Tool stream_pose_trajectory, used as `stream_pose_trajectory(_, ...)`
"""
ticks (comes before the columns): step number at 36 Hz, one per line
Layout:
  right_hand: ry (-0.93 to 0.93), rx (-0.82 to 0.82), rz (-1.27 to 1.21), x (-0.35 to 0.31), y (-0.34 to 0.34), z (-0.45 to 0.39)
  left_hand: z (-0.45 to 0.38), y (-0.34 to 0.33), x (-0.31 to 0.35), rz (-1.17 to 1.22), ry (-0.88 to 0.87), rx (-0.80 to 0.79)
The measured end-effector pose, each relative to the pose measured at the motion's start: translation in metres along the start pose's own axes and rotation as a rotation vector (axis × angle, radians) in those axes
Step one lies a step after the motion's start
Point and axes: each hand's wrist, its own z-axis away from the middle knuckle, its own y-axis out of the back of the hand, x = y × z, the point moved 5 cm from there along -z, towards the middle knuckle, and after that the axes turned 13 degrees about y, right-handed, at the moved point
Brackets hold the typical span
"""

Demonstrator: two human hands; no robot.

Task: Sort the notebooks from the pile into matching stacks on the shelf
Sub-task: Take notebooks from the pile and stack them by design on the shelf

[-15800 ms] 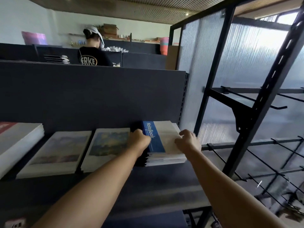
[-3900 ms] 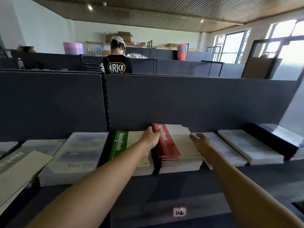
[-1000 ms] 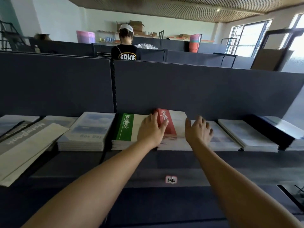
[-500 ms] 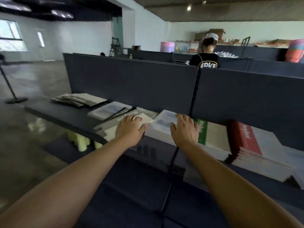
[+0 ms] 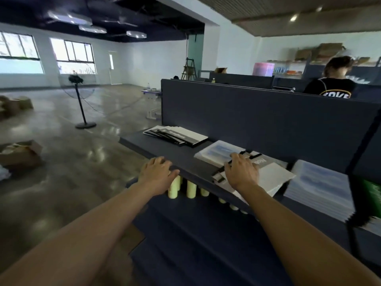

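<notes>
My left hand hovers over the front edge of the dark shelf, fingers spread, holding nothing. My right hand lies flat, fingers apart, on a loose pile of grey-covered notebooks. Behind that pile sits a stack with pale blue covers. A fanned heap of black-and-white notebooks lies at the shelf's far left end. To the right stands a taller stack with blue-sky covers, then a green notebook at the frame edge.
Yellow cylinders stand on the lower shelf under the front edge. A dark back panel rises behind the notebooks. Another person stands beyond it. A floor fan and cardboard boxes are on the concrete floor at left.
My view has swung left along the shelf, away from the red and green stacks. Both hands moved left; the right now rests on the grey pile, the left over bare shelf edge.
</notes>
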Motion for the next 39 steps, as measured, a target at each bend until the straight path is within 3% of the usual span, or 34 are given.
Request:
stream_pose_trajectory(7, -0.005, -0.086, 0.054, -0.028, -0.024, -0.041, -0.045, -0.007, -0.034, 0.008, -0.024, -0.018)
stream_pose_trajectory(21, -0.006, -0.114, 0.065, -0.034, -0.057, -0.155, -0.161, -0.014, -0.025, -0.024, -0.084, -0.03)
stream_pose_trajectory(39, 0.071, -0.285, 0.104, -0.084, -0.145, -0.268, -0.294, -0.048, -0.038, 0.007, -0.177, -0.068)
